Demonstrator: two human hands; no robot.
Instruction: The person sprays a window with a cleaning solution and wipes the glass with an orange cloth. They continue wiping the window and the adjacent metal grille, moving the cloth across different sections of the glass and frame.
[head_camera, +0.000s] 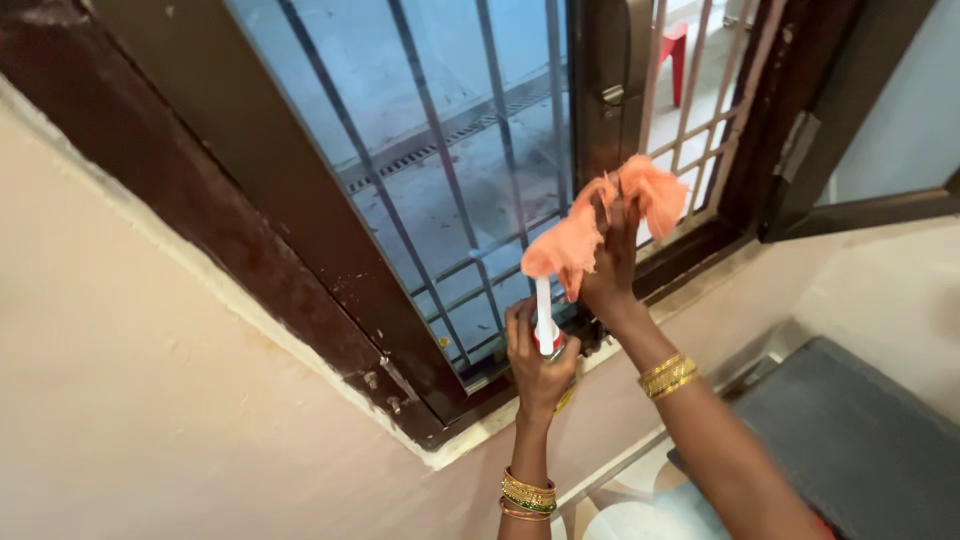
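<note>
The orange cloth (600, 225) is bunched and crumpled, pressed high against the dark brown window frame (600, 110) beside the glass pane. Just below it stands the spray can (546, 325), upright, its long white nozzle pointing up towards the cloth's lower edge.
</note>
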